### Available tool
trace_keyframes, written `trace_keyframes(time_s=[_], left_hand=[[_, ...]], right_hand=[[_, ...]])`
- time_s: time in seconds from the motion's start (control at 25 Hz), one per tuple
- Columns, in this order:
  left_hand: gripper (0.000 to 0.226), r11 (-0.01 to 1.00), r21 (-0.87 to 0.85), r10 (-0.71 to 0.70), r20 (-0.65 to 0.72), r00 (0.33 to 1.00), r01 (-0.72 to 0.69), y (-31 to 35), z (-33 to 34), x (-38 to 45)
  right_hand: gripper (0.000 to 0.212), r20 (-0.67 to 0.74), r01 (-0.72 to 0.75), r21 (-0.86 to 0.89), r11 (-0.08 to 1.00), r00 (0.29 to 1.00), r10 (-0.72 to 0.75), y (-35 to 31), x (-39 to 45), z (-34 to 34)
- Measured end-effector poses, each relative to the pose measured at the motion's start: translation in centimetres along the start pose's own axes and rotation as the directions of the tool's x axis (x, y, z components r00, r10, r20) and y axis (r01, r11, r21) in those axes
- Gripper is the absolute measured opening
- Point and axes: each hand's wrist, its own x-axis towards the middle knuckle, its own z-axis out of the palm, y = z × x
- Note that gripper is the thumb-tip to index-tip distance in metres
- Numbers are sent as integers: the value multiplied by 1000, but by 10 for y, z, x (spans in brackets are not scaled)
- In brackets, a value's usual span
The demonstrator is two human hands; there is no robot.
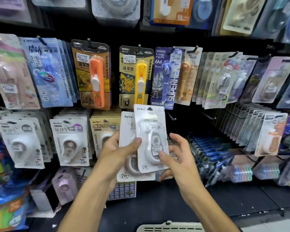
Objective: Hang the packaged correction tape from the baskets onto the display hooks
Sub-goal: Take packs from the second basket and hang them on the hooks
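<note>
Right now both hands hold two white BoBo correction-tape packs in front of the display wall. Left hand has its thumb pressed on the front of the rear pack, fingers curled behind, so it's clamped on that one. Right hand pinches the front pack at its lower right edge w/ the thumb on the face; the other fingers are spread loosely behind and beside it.

Both packs stand upright, long axis roughly vertical, hang-holes at the top. Front pack overlaps the rear one and sits slightly higher and to the right.

Key relation: a bare display hook pokes out just right of the front pack's top edge, about level w/ its hang-hole. So the right hand is the nearer one, and the pack would need to go up and right a little, hole lined up on the hook tip. Neither pack is on a hook yet. Full hooks of similar BoBo packs hang to the left.

A pale basket shows at the bottom edge, contents not visible.
</note>
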Motion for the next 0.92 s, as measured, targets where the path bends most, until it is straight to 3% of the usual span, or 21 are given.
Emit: trace_keyframes(time_s=[0.08, 0.16, 0.4, 0.64, 0.8, 0.92], left_hand=[[44, 1000, -16, 1, -26, 1000, -1, -2, 5, 3], [33, 1000, -2, 12, -77, 997, -12, -3, 9, 5], [28, 998, 49, 33, -150, 988, -26, -5, 18, 14], [26, 995, 92, 58, -159, 986, -43, -6, 30, 17], [22, 995, 86, 57, -143, 988, -45, -8, 43, 22], [20, 988, 151, 24, 19, 1000, -26, -11, 54, 21]], right_hand=[[43, -118, -42, 70, 997, 992, 50, -5, 1, -27], [32, -193, -89, 10, 996, 977, 90, -5, -2, -51], [36, -156, -34, -258, 966, 988, -7, -10, 2, -63], [33, -295, -66, -233, 970, 955, -6, 0, -3, -62], [44, -124, -96, -220, 971, 990, 70, -7, 11, -50], [61, 35, -23, -173, 985, 999, 29, -1, 9, -37]])
